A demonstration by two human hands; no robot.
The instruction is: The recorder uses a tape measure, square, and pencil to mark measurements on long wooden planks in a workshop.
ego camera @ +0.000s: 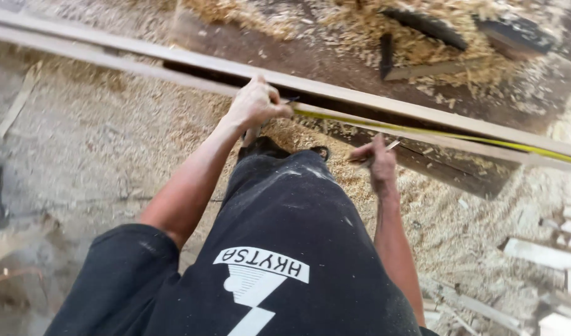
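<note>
A long wooden plank runs across the view from upper left to right. A yellow measuring tape lies stretched along its near edge toward the right. My left hand is closed on the tape's body, pressing it against the plank near the middle. My right hand hangs just below the plank and pinches a thin pencil, apart from the wood. My dark shorts and shirt fill the lower middle of the view.
Sawdust and wood shavings cover the ground. Behind the plank lie dark boards and a heap of shavings. Pale wood offcuts are scattered at the lower right.
</note>
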